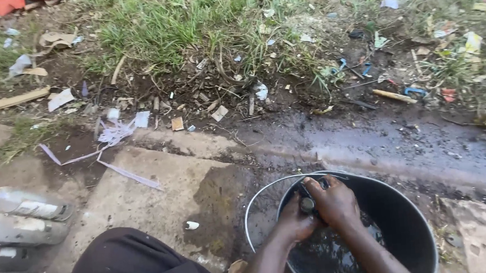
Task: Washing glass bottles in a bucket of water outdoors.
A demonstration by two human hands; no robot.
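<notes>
Here, at the lower centre of the frame, your left hand (294,221) and right hand (334,201) clamp together on a small dark object (307,204) over the black bucket (414,221) of dark water, where wet fingers could let it slip and sink.

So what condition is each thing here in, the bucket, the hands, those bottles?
Bucket: upright, dark water inside.
Bucket handle: swung down to the left.
Left hand: over the water, closed on a small dark object.
Right hand: gripping the same object.
Bottles: lying on their sides.
Concrete: partly wet.
Ground: littered with scraps.
</notes>
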